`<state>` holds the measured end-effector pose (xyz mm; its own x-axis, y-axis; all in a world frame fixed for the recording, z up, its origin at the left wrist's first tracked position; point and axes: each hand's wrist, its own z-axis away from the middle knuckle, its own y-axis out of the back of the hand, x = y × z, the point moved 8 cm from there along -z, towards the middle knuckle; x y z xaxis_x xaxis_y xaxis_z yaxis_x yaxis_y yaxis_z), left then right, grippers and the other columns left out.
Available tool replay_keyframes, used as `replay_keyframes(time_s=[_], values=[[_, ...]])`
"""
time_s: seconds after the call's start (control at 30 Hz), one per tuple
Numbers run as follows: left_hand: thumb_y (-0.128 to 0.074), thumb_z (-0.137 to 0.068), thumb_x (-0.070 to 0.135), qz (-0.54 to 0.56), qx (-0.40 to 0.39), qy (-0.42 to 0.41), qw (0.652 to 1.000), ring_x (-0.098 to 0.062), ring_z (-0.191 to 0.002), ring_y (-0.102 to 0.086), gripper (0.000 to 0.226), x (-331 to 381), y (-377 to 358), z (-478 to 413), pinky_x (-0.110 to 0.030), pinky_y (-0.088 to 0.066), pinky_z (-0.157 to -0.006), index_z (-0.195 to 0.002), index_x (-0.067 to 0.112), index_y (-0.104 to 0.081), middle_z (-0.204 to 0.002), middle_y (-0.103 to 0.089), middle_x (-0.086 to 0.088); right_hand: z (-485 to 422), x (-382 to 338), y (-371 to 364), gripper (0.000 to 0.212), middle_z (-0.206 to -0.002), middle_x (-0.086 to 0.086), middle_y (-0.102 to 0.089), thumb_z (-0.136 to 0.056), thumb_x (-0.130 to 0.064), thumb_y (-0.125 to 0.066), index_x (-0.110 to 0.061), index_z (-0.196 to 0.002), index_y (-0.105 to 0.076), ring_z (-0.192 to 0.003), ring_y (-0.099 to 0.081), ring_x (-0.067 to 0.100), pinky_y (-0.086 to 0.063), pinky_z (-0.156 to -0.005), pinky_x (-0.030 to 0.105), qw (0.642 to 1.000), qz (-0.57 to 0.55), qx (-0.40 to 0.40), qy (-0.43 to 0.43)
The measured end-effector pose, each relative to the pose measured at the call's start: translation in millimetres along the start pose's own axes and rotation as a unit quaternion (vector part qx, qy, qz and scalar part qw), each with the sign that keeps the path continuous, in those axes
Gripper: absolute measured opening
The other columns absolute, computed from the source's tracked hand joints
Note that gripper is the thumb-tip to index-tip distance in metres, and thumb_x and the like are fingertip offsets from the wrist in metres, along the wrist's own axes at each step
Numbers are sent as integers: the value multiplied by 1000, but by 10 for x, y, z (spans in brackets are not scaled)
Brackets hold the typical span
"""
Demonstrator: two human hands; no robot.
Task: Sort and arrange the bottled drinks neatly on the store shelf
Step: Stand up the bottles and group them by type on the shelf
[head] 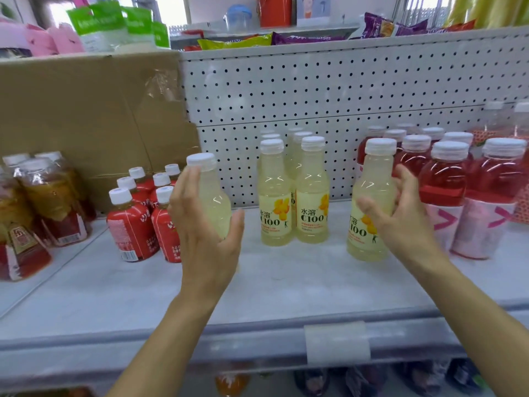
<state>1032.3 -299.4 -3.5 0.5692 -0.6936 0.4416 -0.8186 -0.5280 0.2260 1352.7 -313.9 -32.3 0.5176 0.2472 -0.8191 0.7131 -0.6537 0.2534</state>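
My left hand (206, 227) grips a pale yellow bottled drink (213, 200) with a white cap, thumb on its right side and fingers on its left; the hand hides its base. My right hand (400, 216) holds a second yellow C100 bottle (372, 193), thumb across the label, with the bottle's base at the white shelf (143, 285). Between my hands stands a double row of the same yellow bottles (312, 196), running back to the pegboard. Red drink bottles (442, 184) stand in rows just right of my right hand.
Small red-labelled bottles (131, 227) cluster left of my left hand. Shrink-wrapped tea bottles (43, 196) sit at the far left. A cardboard sheet (86, 110) leans behind them. A perforated back panel (315, 90) closes the shelf. A price-tag holder (337, 342) sits on the front edge.
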Motion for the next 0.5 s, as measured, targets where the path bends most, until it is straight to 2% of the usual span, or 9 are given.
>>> replay_keyframes(time_s=[0.07, 0.13, 0.2, 0.27, 0.3, 0.37, 0.43, 0.5], values=[[-71, -87, 14, 102, -21, 136, 985, -17, -138, -35, 79, -267, -31, 45, -43, -34, -115, -151, 17, -25, -149, -35, -3, 73, 139, -94, 86, -130, -3, -53, -77, -28, -82, -21, -145, -30, -117, -54, 16, -44, -103, 41, 999, 1, -14, -42], [-70, -87, 19, 144, -34, 202, 968, -14, -133, -44, 76, -415, -92, 67, -44, -40, -111, -148, 27, -27, -145, -41, 3, 101, 201, -123, 79, -114, -6, -54, -73, -23, -86, -16, -134, -37, -105, -56, 17, -43, -88, 33, 998, 10, -17, -64], [-74, -83, 18, 161, -63, 242, 955, -11, -123, -52, 78, -495, -182, 107, -40, -45, -106, -146, 32, -28, -138, -49, 4, 114, 198, -173, 75, -108, -6, -57, -70, -24, -88, -17, -128, -40, -97, -59, 14, -42, -79, 27, 997, 23, -38, -65], [-80, -76, 13, 171, -111, 264, 943, -9, -115, -57, 86, -505, -312, 167, -35, -50, -99, -144, 30, -30, -128, -55, 6, 124, 177, -282, 69, -106, -5, -60, -70, -20, -88, -20, -122, -43, -90, -62, 5, -48, -71, 20, 995, 8, -78, -58], [-83, -73, 12, 169, -136, 266, 939, -8, -112, -58, 88, -485, -387, 198, -32, -51, -95, -142, 30, -31, -123, -57, 8, 142, 152, -347, 67, -106, -4, -62, -69, -17, -88, -20, -120, -44, -90, -63, 3, -51, -73, 19, 993, -6, -100, -54], [-85, -72, 10, 185, -189, 263, 928, 2, -106, -58, 87, -385, -543, 245, -21, -50, -88, -137, 31, -32, -118, -57, 14, 189, 118, -488, 70, -110, -1, -66, -68, -14, -88, -20, -123, -45, -95, -66, 6, -54, -82, 25, 988, -24, -143, -48], [-84, -74, 8, 219, -233, 256, 912, 14, -96, -59, 84, -296, -686, 292, -10, -51, -79, -137, 29, -32, -116, -57, 15, 262, 102, -591, 72, -114, 3, -66, -70, -8, -87, -18, -127, -43, -94, -66, 2, -54, -78, 19, 982, -34, -181, -40], [-82, -78, 9, 229, -284, 254, 896, 16, -95, -60, 78, -289, -805, 376, -9, -51, -77, -136, 27, -33, -116, -59, 14, 327, 163, -643, 78, -116, -1, -64, -67, -18, -90, -20, -127, -41, -99, -64, 1, -53, -79, 16, 978, -18, -204, -40]])
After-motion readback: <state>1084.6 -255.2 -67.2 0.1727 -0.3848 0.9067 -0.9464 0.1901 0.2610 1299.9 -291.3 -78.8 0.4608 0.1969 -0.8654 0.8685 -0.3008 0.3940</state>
